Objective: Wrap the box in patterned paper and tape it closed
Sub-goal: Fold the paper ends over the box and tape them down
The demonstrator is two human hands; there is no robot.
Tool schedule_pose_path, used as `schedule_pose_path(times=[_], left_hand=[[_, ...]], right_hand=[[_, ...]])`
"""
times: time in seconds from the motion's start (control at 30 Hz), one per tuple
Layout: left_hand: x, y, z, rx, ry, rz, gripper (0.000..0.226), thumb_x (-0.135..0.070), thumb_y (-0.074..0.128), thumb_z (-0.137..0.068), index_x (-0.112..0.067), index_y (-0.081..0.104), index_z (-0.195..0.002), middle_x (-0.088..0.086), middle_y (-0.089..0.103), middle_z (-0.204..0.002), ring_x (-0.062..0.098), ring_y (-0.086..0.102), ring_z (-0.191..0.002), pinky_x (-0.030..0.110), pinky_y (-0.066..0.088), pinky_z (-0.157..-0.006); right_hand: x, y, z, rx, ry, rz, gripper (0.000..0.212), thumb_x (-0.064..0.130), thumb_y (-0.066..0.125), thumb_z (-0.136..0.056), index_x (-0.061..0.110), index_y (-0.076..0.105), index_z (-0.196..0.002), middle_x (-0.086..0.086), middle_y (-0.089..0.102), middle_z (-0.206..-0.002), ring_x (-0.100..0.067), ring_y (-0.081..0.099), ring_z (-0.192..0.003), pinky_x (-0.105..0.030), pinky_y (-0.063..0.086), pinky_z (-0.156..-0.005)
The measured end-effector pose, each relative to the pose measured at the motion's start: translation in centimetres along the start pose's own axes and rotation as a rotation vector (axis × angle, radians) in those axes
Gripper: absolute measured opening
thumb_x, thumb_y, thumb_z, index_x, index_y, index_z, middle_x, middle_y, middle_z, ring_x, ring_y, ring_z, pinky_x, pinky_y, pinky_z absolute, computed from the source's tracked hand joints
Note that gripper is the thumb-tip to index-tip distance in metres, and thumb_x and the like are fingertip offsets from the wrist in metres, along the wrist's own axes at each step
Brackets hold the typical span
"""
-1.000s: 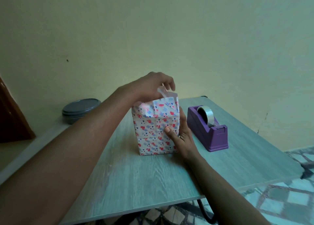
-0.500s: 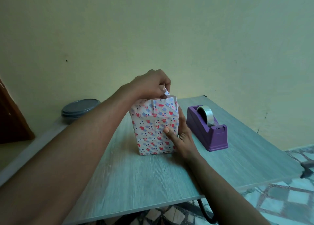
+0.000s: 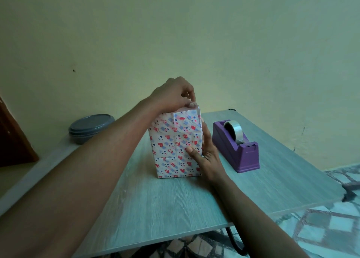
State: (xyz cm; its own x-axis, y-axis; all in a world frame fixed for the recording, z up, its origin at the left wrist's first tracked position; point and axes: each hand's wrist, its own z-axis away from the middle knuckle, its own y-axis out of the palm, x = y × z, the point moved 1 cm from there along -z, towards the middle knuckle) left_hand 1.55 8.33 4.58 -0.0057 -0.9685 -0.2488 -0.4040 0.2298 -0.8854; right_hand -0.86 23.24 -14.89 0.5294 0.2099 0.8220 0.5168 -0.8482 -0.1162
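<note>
Standing upright on the table [image 3: 155, 209], just left of the purple tape dispenser [image 3: 238, 146], our paper-wrapped box [image 3: 175, 146] is gripped by our right hand [image 3: 209, 156]; our left hand [image 3: 173, 96] pinches its top paper flap.

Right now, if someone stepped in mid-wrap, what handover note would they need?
Left hand: pinches the paper flap at the top of the wrapped box.
Right hand: holds the box's right side, thumb across the front.
The box stands upright on the table; the tape dispenser sits just to its right, untouched.
Done: patterned paper covers the front and the sides in view.
Left: fold the top flaps flat, then tape them closed. No tape on the paper that I can see.
</note>
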Motion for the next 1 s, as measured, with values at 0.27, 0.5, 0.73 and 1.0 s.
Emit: schedule_pose_path(times=[0.27, 0.5, 0.73, 1.0], left_hand=[[-1.9, -4.0, 3.6, -0.162, 0.064, 0.251, 0.041, -0.061, 0.072, -0.084, -0.020, 0.072, -0.078, -0.007, 0.071, -0.069, 0.003, 0.063, -0.063, 0.025, 0.052, -0.069], [-3.2, -2.6, 6.3, 0.105, 0.123, 0.030, 0.012, -0.033, 0.084, -0.082, -0.026, 0.078, -0.074, -0.020, 0.068, -0.061, -0.006, 0.061, -0.058, 0.012, 0.041, -0.057], [-1.0, -3.1, 7.6, -0.361, 0.069, 0.309, 0.011, -0.021, 0.068, -0.096, -0.014, 0.076, -0.092, -0.008, 0.076, -0.079, 0.005, 0.071, -0.074, 0.023, 0.054, -0.071], [6.3, 2.2, 12.0, -0.823, -0.230, 0.632, 0.018, -0.013, 0.052, -0.103, -0.023, 0.062, -0.093, -0.003, 0.069, -0.084, 0.011, 0.068, -0.079, 0.042, 0.057, -0.069]], right_hand=[[-0.1, -0.1, 0.1, -0.003, -0.020, 0.047, 0.082, 0.045, 0.069, -0.092, 0.056, 0.021, -0.157, 0.012, 0.056, -0.150, -0.014, 0.059, -0.135, -0.056, 0.049, -0.110], [-0.1, 0.0, 0.1, -0.002, -0.013, 0.080, 0.077, 0.041, 0.068, -0.096, 0.043, 0.025, -0.159, 0.008, 0.061, -0.143, -0.018, 0.062, -0.130, -0.056, 0.053, -0.106], [-0.2, -0.1, 0.3, -0.020, -0.010, 0.083, 0.079, 0.039, 0.068, -0.096, 0.041, 0.023, -0.160, 0.010, 0.057, -0.149, -0.013, 0.058, -0.136, -0.055, 0.047, -0.112], [-0.2, 0.1, 0.2, -0.010, -0.030, 0.073, 0.080, 0.040, 0.066, -0.097, 0.044, 0.019, -0.161, 0.008, 0.056, -0.151, -0.016, 0.058, -0.136, -0.058, 0.048, -0.111]])
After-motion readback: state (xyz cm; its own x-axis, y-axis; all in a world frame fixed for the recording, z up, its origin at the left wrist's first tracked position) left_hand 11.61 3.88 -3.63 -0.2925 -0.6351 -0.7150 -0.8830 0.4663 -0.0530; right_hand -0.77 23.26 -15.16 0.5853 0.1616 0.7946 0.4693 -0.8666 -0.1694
